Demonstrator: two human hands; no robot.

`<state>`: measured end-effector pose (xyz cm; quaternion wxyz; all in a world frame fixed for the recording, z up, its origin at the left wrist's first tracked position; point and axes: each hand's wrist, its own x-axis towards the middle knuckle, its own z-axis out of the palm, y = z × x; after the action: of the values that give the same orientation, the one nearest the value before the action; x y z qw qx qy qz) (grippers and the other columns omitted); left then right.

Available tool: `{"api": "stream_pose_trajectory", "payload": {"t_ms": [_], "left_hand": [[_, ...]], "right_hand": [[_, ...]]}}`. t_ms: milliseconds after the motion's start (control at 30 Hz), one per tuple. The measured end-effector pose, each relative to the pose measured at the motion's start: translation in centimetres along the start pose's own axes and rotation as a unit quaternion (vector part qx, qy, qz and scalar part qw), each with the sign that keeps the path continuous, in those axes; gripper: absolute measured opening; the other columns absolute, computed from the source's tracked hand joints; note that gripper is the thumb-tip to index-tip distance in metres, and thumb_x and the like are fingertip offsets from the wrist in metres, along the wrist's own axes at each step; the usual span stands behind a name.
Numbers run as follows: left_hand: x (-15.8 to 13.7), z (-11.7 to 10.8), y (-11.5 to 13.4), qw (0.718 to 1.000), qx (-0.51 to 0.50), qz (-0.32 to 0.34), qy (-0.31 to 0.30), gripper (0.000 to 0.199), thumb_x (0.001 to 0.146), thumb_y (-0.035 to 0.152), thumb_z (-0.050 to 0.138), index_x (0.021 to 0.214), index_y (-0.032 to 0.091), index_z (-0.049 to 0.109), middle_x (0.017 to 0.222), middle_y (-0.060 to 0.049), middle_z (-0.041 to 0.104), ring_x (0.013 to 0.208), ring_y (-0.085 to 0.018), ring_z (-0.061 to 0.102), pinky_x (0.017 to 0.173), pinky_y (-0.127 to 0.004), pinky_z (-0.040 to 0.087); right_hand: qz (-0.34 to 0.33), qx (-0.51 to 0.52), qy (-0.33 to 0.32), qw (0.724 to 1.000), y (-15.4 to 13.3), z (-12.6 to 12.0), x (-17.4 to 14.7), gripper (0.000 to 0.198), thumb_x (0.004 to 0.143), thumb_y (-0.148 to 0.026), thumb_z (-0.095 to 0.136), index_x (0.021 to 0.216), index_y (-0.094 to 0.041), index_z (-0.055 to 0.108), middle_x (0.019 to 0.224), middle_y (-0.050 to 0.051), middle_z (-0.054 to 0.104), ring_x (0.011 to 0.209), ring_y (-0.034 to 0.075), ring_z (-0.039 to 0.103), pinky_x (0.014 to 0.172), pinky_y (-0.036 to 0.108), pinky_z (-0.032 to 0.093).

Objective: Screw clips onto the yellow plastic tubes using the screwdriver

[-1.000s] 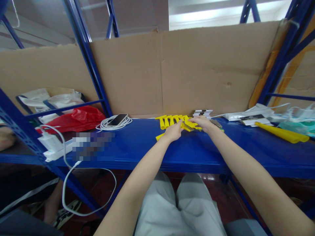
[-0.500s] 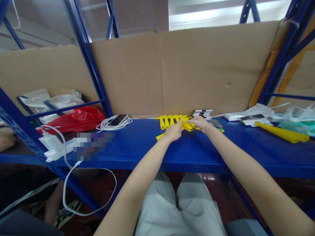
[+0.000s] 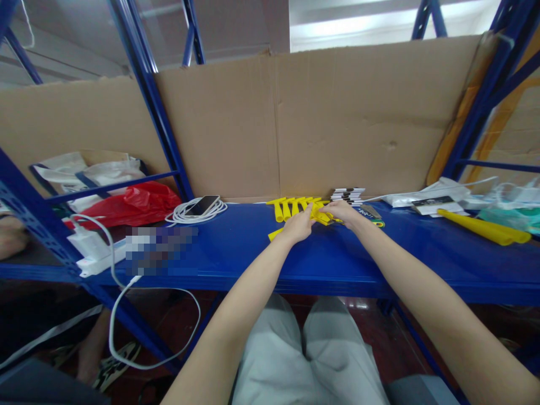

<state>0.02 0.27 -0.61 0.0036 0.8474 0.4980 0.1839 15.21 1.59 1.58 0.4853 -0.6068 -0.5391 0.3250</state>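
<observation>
My left hand (image 3: 297, 226) and my right hand (image 3: 341, 211) meet over the back of the blue shelf. Between their fingers is a yellow rolled piece (image 3: 322, 217) of thin sheet, gripped from both sides. Just behind my left hand several yellow rolled tubes (image 3: 287, 210) lie side by side in a row. Part of another yellow piece (image 3: 274, 234) sticks out from under my left wrist. Close to my right hand stands a stack of black-and-white cards (image 3: 347, 195). A dark, flat item with a yellow-green edge (image 3: 371, 213) is partly hidden behind my right wrist.
On the left are a phone (image 3: 205, 206) on a coiled white cable, a red plastic bag (image 3: 139, 205) and a white power strip (image 3: 105, 256). A long yellow roll (image 3: 483, 227) and plastic bags lie right. Cardboard (image 3: 358, 118) closes the back. Another person's hand (image 3: 12, 236) shows far left.
Both hands stay nearly in place on the yellow piece; only slight finger movement shows. The other things have not moved.
</observation>
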Motion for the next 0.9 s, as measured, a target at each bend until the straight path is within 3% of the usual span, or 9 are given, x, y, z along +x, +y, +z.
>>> {"api": "stream_pose_trajectory", "payload": {"t_ms": [300, 467, 633, 733, 800, 900], "left_hand": [[0.0, 0.1, 0.0, 1.0, -0.01, -0.003, 0.001, 0.058, 0.094, 0.028, 0.039, 0.147, 0.022, 0.018, 0.139, -0.012, 0.048, 0.124, -0.023, 0.048, 0.1, -0.037, 0.037], [0.0, -0.1, 0.0, 1.0, -0.006, 0.003, 0.007, 0.056, 0.094, 0.029, 0.038, 0.147, 0.022, 0.021, 0.136, -0.011, 0.051, 0.121, -0.024, 0.05, 0.098, -0.036, 0.039], [-0.1, -0.3, 0.1, 1.0, 0.016, 0.025, 0.009, 0.05, 0.094, 0.026, 0.037, 0.144, 0.031, 0.031, 0.127, -0.007, 0.058, 0.117, -0.022, 0.053, 0.095, -0.035, 0.041], [-0.2, -0.4, 0.1, 0.999, 0.031, 0.03, 0.0, 0.046, 0.095, 0.027, 0.035, 0.14, 0.034, 0.039, 0.124, -0.006, 0.059, 0.113, -0.022, 0.055, 0.093, -0.034, 0.043], [-0.2, -0.4, 0.1, 0.999, 0.036, 0.028, -0.005, 0.044, 0.095, 0.027, 0.035, 0.138, 0.034, 0.043, 0.123, -0.006, 0.059, 0.112, -0.022, 0.056, 0.092, -0.032, 0.044], [-0.3, -0.5, 0.1, 0.999, 0.04, 0.023, -0.006, 0.043, 0.095, 0.028, 0.036, 0.137, 0.034, 0.045, 0.122, -0.007, 0.06, 0.11, -0.023, 0.057, 0.091, -0.033, 0.045]], "right_hand": [[-0.045, -0.066, 0.006, 0.997, 0.5, 0.2, 0.3, 0.016, 0.063, -0.011, 0.067, 0.055, -0.015, 0.054, 0.051, -0.004, 0.053, 0.049, 0.007, 0.047, 0.05, 0.018, 0.038], [-0.067, -0.049, 0.018, 0.996, 0.6, 0.3, 0.8, 0.014, 0.063, -0.013, 0.067, 0.065, -0.015, 0.054, 0.061, -0.003, 0.056, 0.056, 0.008, 0.05, 0.056, 0.02, 0.041], [-0.085, -0.035, 0.114, 0.989, 1.6, -2.6, 2.8, 0.014, 0.073, -0.023, 0.059, 0.083, -0.014, 0.062, 0.083, 0.005, 0.065, 0.077, 0.015, 0.058, 0.07, 0.027, 0.046], [-0.075, -0.167, 0.146, 0.972, 2.8, -5.6, 3.7, 0.018, 0.073, -0.014, 0.053, 0.085, -0.014, 0.067, 0.091, 0.009, 0.067, 0.088, 0.019, 0.06, 0.082, 0.032, 0.045], [-0.033, -0.301, 0.17, 0.938, 3.5, -7.4, 3.9, 0.018, 0.072, -0.018, 0.057, 0.084, -0.017, 0.071, 0.1, 0.011, 0.066, 0.102, 0.027, 0.057, 0.089, 0.042, 0.042], [0.035, -0.415, 0.16, 0.895, 4.3, -8.6, 3.7, 0.019, 0.072, -0.026, 0.06, 0.085, -0.022, 0.073, 0.107, 0.012, 0.064, 0.115, 0.034, 0.048, 0.092, 0.052, 0.039]]}}
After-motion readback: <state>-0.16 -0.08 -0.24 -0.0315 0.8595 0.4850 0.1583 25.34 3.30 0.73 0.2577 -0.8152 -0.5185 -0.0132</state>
